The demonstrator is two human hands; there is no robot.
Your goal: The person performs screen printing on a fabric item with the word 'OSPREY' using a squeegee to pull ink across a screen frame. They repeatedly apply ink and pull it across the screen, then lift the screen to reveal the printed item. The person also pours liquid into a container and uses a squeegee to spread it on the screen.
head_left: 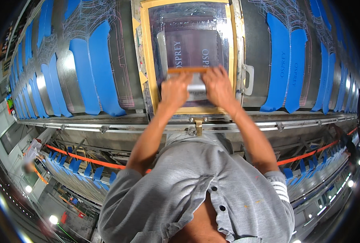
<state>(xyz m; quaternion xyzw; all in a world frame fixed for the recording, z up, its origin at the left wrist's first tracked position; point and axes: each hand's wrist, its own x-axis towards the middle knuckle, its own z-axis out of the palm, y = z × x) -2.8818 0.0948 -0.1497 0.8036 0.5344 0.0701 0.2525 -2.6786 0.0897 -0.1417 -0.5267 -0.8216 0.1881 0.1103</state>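
Observation:
Both of my hands grip a squeegee (pixel 196 86) with a pale metallic body and an orange strip along its far edge. My left hand (pixel 175 91) is closed round its left end, my right hand (pixel 218 87) round its right end. The squeegee lies crosswise over the near half of a screen-printing frame (pixel 146 44), whose edges are covered with yellow tape. Beyond it shows the dark glossy mesh (pixel 188 20) with pale lettering. What lies beneath the screen is mostly hidden.
Blue cut fabric pieces (pixel 101 69) lie on the long grey table to the left, and more blue pieces (pixel 277 69) to the right. A metal handle (pixel 248 80) juts from the frame's right side. A metal rail (pixel 127 128) runs along the near table edge.

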